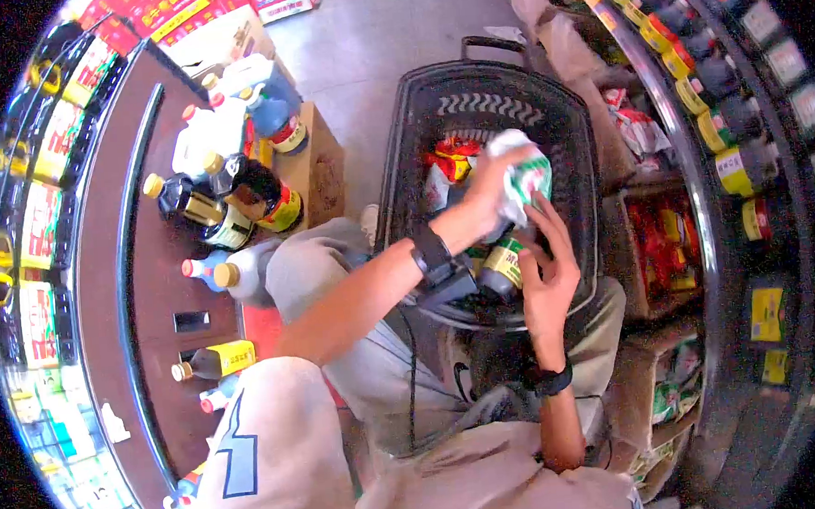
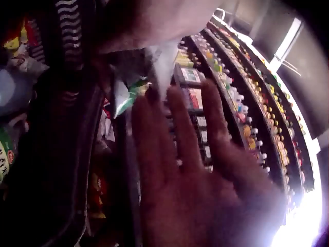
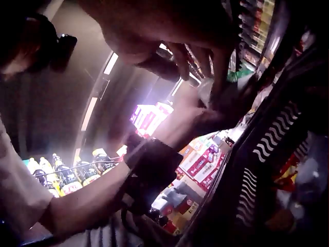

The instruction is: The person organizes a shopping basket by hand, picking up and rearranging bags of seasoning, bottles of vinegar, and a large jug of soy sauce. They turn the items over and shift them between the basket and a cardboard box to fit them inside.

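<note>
One white-green packet (image 1: 535, 174): over black basket (image 1: 490, 80), one o'clock from bottle (image 1: 502, 269). Left hand (image 1: 479, 197): fingers gripping it. Right hand (image 1: 553, 278): fingers spread at its edge. Risk, I judge: loosened grip, dropped packet.

Here's the packet (image 1: 533, 174), white with a bold green patch, soft and crumpled, gripped in the fingers of the left hand (image 1: 481, 199)! It bulges out beyond that grip, its lower edge right at the right hand's (image 1: 551, 285) outstretched fingertips.
</note>
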`<state>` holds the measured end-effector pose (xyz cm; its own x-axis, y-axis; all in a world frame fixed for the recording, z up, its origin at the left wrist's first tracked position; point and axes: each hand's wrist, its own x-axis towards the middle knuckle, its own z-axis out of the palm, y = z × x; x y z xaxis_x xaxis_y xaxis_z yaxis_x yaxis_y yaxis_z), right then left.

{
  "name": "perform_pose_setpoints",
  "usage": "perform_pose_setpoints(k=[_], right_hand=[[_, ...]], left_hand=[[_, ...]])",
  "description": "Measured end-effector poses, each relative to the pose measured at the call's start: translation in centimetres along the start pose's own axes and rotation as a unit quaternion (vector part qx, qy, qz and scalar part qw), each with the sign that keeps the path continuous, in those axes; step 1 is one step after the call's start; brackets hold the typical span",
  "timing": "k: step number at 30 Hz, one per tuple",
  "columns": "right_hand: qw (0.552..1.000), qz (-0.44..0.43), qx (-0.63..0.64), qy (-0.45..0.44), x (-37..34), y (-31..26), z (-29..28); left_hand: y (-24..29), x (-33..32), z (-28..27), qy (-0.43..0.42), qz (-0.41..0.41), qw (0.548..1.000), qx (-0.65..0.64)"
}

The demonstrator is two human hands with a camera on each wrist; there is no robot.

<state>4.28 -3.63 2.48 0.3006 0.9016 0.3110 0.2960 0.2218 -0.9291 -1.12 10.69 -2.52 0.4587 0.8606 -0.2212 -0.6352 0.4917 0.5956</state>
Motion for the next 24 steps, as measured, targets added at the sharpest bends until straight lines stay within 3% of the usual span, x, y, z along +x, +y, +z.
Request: perform_pose_setpoints(k=[2,5,7,9,12,13,15,16,17,18,19,20,21,22,23,24], right_hand=[[0.998,0.039,0.050,0.026,-0.5,0.4,-0.6],[0.999,0.032,-0.012,0.015,-0.5,0.7,-1.9],[0.998,0.057,-0.001,0.013,-0.5,0.1,-3.1],[0.993,0.117,0.030,0.000,-0.1,-0.7,-4.7],[0.997,0.079,0.024,-0.005,0.2,2.2,-7.3],[0.996,0.084,-0.002,-0.013,0.1,2.8,-8.6],[0.992,0.107,-0.054,-0.037,-0.3,3.5,-11.6],[0.987,0.126,-0.079,-0.053,-0.6,3.5,-13.3],[0.980,0.130,-0.141,-0.050,-1.3,3.3,-15.2],[0.967,0.205,-0.147,-0.028,-2.0,3.1,-17.0],[0.976,0.081,-0.199,0.015,-3.4,5.2,-19.5],[0.982,0.124,-0.134,0.043,-5.0,6.5,-22.4],[0.956,0.212,-0.167,0.115,-5.7,5.0,-24.3],[0.946,0.206,-0.143,0.204,-6.8,4.7,-26.8],[0.922,0.217,-0.236,0.219,-7.2,3.4,-30.1],[0.919,0.194,-0.201,0.279,-8.2,3.5,-33.7]], left_hand=[[1.2,1.7,-2.0,-0.085,-0.045,0.995,0.011],[3.7,0.8,-0.6,-0.053,-0.054,0.988,0.134],[3.7,2.4,-3.4,-0.086,-0.003,0.932,0.352],[2.6,6.2,-10.9,-0.132,-0.001,0.892,0.432],[3.6,7.5,-18.0,0.002,-0.122,0.916,0.381],[4.5,7.2,-19.5,-0.088,0.026,0.771,0.630],[4.6,12.0,-25.0,-0.115,0.031,0.800,0.588],[5.0,11.7,-22.5,-0.129,0.033,0.814,0.566],[5.3,11.6,-20.0,-0.010,-0.020,0.870,0.493],[6.1,8.8,-11.8,0.118,-0.046,0.911,0.393],[6.0,7.7,-8.7,0.105,-0.032,0.910,0.399],[5.9,7.5,-7.8,0.058,-0.033,0.915,0.399],[5.7,7.2,-7.4,0.012,-0.032,0.917,0.397],[5.4,7.1,-7.1,-0.033,-0.030,0.918,0.394],[4.9,6.9,-6.5,-0.049,-0.061,0.923,0.377],[4.6,6.7,-5.9,-0.072,-0.085,0.915,0.388]])
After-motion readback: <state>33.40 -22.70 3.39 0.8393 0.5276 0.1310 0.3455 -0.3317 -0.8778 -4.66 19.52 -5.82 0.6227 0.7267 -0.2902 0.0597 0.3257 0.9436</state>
